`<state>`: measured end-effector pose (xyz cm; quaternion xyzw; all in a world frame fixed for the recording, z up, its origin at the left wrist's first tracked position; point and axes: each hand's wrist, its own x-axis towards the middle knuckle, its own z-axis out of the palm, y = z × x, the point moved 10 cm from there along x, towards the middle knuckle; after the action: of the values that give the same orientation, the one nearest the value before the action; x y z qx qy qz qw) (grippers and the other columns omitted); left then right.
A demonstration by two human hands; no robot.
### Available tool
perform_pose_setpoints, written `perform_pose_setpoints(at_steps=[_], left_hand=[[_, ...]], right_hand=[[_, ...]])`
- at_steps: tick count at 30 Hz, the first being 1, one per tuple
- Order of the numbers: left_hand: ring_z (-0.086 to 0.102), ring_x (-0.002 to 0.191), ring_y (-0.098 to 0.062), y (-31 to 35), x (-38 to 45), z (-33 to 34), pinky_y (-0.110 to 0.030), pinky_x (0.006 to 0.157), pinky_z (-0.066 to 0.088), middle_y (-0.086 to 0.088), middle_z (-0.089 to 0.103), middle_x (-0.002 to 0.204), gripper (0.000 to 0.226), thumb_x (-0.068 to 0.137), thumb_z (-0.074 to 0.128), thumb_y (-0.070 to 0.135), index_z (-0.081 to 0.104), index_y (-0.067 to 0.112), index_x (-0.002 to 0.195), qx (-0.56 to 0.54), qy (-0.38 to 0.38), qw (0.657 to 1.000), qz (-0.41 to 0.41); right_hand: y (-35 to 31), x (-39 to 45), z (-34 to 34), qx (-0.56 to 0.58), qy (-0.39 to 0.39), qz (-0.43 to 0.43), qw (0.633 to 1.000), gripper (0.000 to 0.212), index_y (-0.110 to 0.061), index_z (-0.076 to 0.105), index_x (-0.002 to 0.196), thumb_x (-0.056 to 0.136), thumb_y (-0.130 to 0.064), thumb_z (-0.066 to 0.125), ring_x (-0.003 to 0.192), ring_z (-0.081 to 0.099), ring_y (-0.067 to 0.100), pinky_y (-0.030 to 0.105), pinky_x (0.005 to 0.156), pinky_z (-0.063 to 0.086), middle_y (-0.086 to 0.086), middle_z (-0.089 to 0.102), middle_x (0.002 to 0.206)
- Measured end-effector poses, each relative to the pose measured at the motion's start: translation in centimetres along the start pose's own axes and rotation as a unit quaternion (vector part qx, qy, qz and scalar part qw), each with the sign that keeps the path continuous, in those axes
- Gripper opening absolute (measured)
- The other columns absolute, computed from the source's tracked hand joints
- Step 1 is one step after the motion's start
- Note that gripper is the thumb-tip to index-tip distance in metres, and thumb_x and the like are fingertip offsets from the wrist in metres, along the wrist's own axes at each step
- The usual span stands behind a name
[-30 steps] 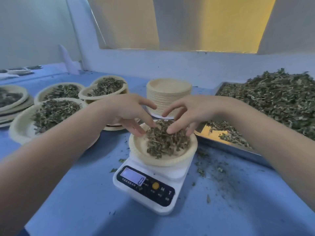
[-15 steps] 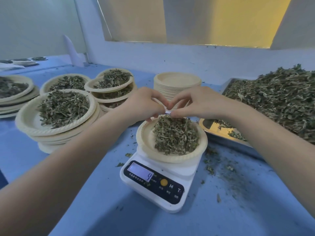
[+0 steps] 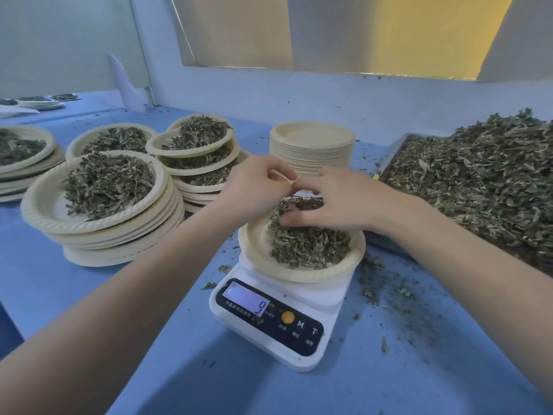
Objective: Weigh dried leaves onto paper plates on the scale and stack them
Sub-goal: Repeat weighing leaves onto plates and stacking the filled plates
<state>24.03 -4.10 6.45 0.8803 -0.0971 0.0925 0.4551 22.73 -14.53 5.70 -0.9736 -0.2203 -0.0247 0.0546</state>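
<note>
Far left of the frame: low stacks of filled plates (image 3: 21, 154) sit well apart from the work, likely parked as finished portions.
Left-centre stack: a tall pile of leaf-filled paper plates (image 3: 98, 202), its top plate heaped with dried leaves; judged the natural spot for the next plate, since it is near the scale with bare blue table (image 3: 104, 295) between them.
Second stack: behind it, tilted filled plates (image 3: 194, 145) lean unevenly; adding there looks less steady.
Left hand (image 3: 254, 190): fingers curled, tips pinched together at the far rim of the plate on the scale; whether they pinch leaves or just meet the other hand's fingers I cannot tell.
Empty plates (image 3: 311, 145): a neat nested column right behind the hands, placed for easy reach.
Plate on the scale (image 3: 257, 244): centre of the frame, holding a mound of leaves (image 3: 308, 250); its rim overhangs the platform a little.
Right hand (image 3: 338, 205): fingers loosely bent and spread, resting on top of the mound, probably evening it out or trimming the portion.
Scale (image 3: 278, 319): display reads 9; open table lies in front of it and to its left.
Right of the frame: a metal tray (image 3: 389, 163) heaped with loose leaves (image 3: 478, 181), its edge just beside the scale, so clearance that side is tight and crumbs litter the table.
</note>
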Motion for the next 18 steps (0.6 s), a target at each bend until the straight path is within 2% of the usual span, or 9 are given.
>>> perform_pose_setpoints(at_steps=[3,6,9,13,16,18], left_hand=[[0.059,0.077,-0.008,-0.3,0.0,0.3,-0.024,0.074,0.046,0.013,0.064,0.075,0.019,0.08,0.062,0.013,0.066,0.031,0.084,0.002,0.003,1.0,0.003],[0.062,0.085,-0.008,-0.7,0.0,0.3,-0.022,0.074,0.047,0.012,0.065,0.08,0.021,0.08,0.06,0.011,0.066,0.029,0.089,0.004,0.011,1.0,-0.001],[0.06,0.087,-0.01,-0.9,0.2,-0.2,-0.028,0.083,0.05,0.012,0.064,0.084,0.023,0.083,0.055,0.01,0.065,0.029,0.091,-0.001,0.034,0.999,-0.008],[0.063,0.086,-0.013,-0.1,0.2,-0.8,-0.031,0.081,0.05,0.007,0.069,0.087,0.024,0.087,0.048,0.015,0.066,0.032,0.09,-0.048,0.053,0.997,-0.002],[0.062,0.083,-0.014,0.8,0.3,-1.1,-0.034,0.08,0.05,0.01,0.068,0.079,0.032,0.089,0.045,0.017,0.066,0.038,0.074,-0.06,0.064,0.996,0.011],[0.059,0.077,-0.011,1.0,0.4,-1.2,-0.037,0.08,0.05,0.015,0.064,0.071,0.037,0.09,0.043,0.017,0.064,0.038,0.069,-0.065,0.064,0.996,0.014]], right_hand=[[-0.7,0.6,1.3,-0.022,0.008,-0.011,1.0,0.066,-0.032,0.05,0.128,0.076,-0.072,0.048,0.106,0.052,0.025,0.035,0.083,0.043,0.005,0.053,0.107],[-1.7,0.8,1.1,-0.002,0.044,-0.058,0.997,0.045,-0.018,0.06,0.119,0.086,-0.049,0.059,0.098,0.055,0.022,0.028,0.074,0.037,0.007,0.061,0.107],[-1.8,0.6,-1.0,0.079,0.097,-0.085,0.988,0.028,-0.022,0.07,0.108,0.085,-0.037,0.066,0.084,0.051,0.011,0.023,0.065,0.026,0.001,0.066,0.094],[-1.4,0.4,-4.2,0.127,0.169,-0.093,0.973,0.02,-0.023,0.075,0.099,0.085,-0.034,0.067,0.08,0.051,0.007,0.018,0.062,0.029,-0.005,0.062,0.08],[-1.3,0.3,-5.7,0.13,0.197,-0.095,0.967,0.017,-0.024,0.076,0.098,0.085,-0.032,0.067,0.08,0.053,0.009,0.01,0.066,0.032,-0.003,0.066,0.081],[-1.3,0.2,-6.1,0.135,0.204,-0.098,0.965,0.017,-0.024,0.076,0.097,0.085,-0.032,0.067,0.084,0.057,0.013,0.013,0.067,0.033,0.001,0.071,0.087]])
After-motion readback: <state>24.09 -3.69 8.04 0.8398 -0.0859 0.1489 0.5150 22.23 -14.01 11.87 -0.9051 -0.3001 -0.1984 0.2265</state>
